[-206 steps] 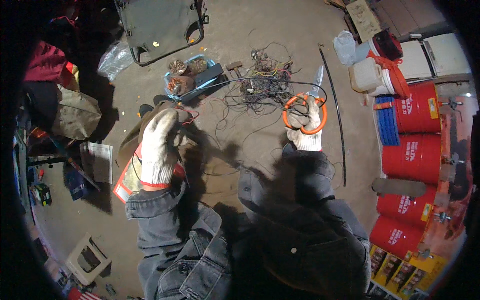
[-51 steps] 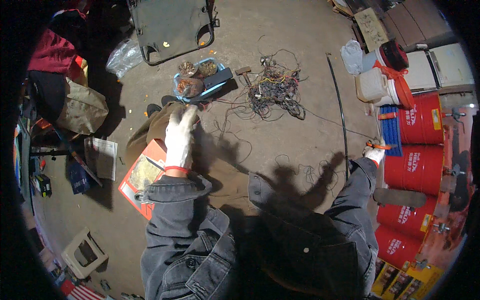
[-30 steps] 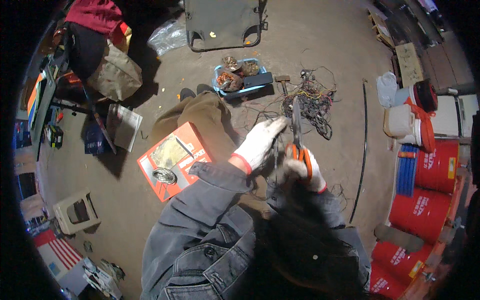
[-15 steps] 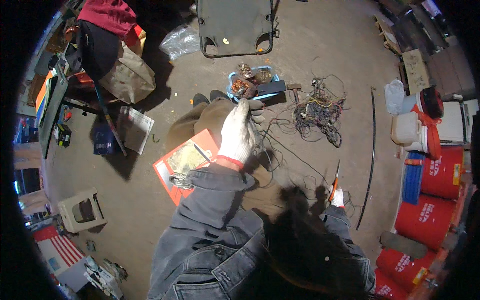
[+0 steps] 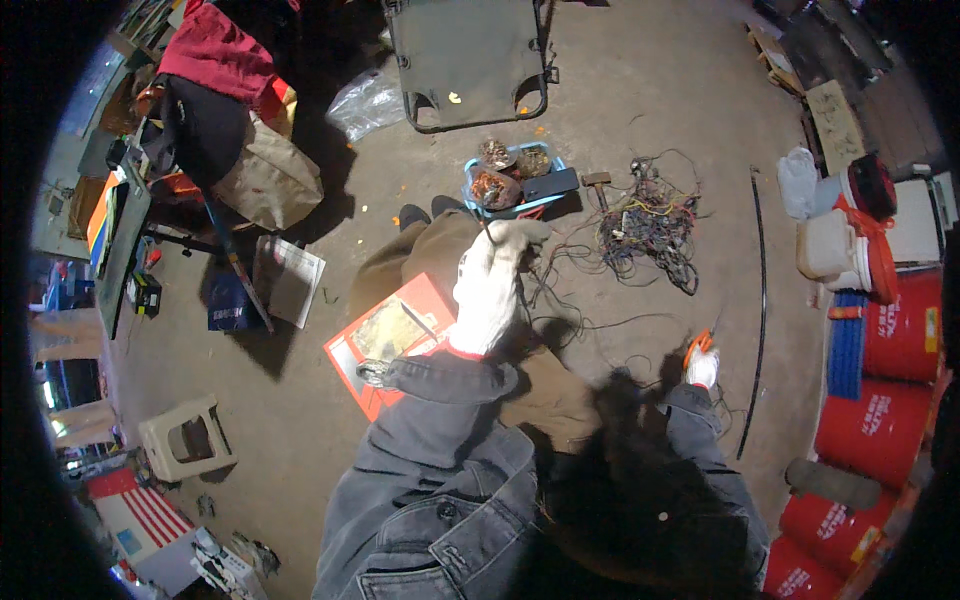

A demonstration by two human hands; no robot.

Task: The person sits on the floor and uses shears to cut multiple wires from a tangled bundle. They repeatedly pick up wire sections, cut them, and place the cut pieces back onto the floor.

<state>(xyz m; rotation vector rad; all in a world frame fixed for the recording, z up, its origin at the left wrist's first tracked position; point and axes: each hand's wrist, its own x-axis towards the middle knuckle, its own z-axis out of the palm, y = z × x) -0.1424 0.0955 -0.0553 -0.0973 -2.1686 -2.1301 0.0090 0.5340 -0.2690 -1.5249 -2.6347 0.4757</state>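
- Left hand [image 5: 490, 285]: white glove, red cuff; fingers curled, grasping wire [image 5: 530, 283], with a dark stub jutting above the knuckles. Fingertips partly hidden. Position: over the trousers [image 5: 560, 400], near the basket.
- Right hand [image 5: 704, 368]: white glove, grasping scissors by the handles; well apart from the left hand, out to the right.
- Scissors [image 5: 697, 345]: orange handles; blades foreshortened, so their opening cannot be told.
- Wire: strands hang just beside the left hand and loop rightward over the floor [image 5: 640, 300].
- Wire pile [image 5: 645, 225]: tangled, mostly black, some yellow and red strands; on the floor, ahead and right of the left hand.
- Hammer [image 5: 597, 181]: lying between basket and wire pile.
- Basket [image 5: 468, 182]: light blue; contains 3 clear bags or tubs of small bits, with 1 dark slab [image 5: 552, 182] at its right side.
- Red box [image 5: 430, 290]: flat, yellowish panel; left of the left hand, bearing 1 coil [image 5: 372, 373] and 1 slim pointed item [image 5: 418, 318].
- Black rod [image 5: 761, 300]: long, slightly curved; on the floor, right of the wire pile.
- Cot [image 5: 470, 60]: dark frame and panel, beyond the basket.
- Stool [image 5: 212, 462]: beige, far left.
- Drums [image 5: 875, 430]: 4 in view, red, along the right side.
- Jug [image 5: 825, 250]: whitish, ahead of the drums.
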